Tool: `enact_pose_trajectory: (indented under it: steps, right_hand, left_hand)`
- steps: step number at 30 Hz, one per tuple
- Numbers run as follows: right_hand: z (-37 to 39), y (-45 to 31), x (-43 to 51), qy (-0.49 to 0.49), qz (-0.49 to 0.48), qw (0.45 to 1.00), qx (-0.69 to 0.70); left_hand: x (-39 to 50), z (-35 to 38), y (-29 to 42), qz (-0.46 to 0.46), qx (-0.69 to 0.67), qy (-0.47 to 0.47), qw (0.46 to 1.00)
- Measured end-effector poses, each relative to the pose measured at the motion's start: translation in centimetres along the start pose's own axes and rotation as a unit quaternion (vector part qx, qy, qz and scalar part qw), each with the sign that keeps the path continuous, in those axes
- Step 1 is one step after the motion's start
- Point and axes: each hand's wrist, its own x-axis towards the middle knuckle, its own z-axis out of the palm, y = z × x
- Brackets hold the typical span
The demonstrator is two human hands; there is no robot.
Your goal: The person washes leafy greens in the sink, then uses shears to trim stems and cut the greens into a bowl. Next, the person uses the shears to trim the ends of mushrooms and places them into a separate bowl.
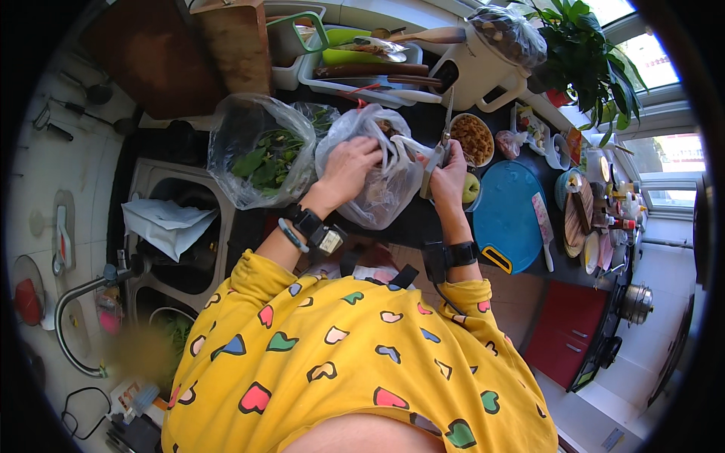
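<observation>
A white translucent plastic bag (376, 195) with dark contents bulges on the black counter before me. My left hand (352, 170) lies on its top with the fingers bent into the plastic. On its other side, my right hand (448, 174) is closed around a pair of kitchen scissors (444, 133), whose blades point away from me. Left of the white bag is a clear plastic bag (224, 153) with green leaves (266, 161) in it. A green apple (470, 188) is just beside my right hand.
A blue cutting board (507, 215) and a knife (542, 226) lie at the right. Behind are a bowl of brown crumbly food (472, 139), a dish rack (416, 56) and a cream appliance (481, 68). At the left is a steel sink (221, 249) with a white bag (170, 223).
</observation>
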Motion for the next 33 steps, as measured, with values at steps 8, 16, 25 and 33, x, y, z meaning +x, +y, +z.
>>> enact_pose_trajectory:
  steps: [8, 16, 25, 33]
  right_hand:
    - [-4.0, -2.6, -0.6, -0.076, 0.042, 0.989, -0.120]
    - [-1.0, -4.1, -0.3, -0.146, -0.093, 0.983, -0.065]
    - [-0.9, 1.3, -2.5, -0.208, 0.014, 0.903, -0.375]
    - [-2.0, 0.1, -4.6, -0.029, 0.006, 0.977, -0.211]
  left_hand:
    - [0.1, -2.8, -0.9, -0.180, 0.099, 0.131, 0.970]
    - [0.4, -0.3, 2.7, -0.049, 0.117, 0.038, 0.991]
    - [-4.8, -1.6, 0.1, -0.331, 0.154, -0.123, 0.923]
    - [-3.6, -2.3, 1.9, -0.194, 0.087, 0.005, 0.977]
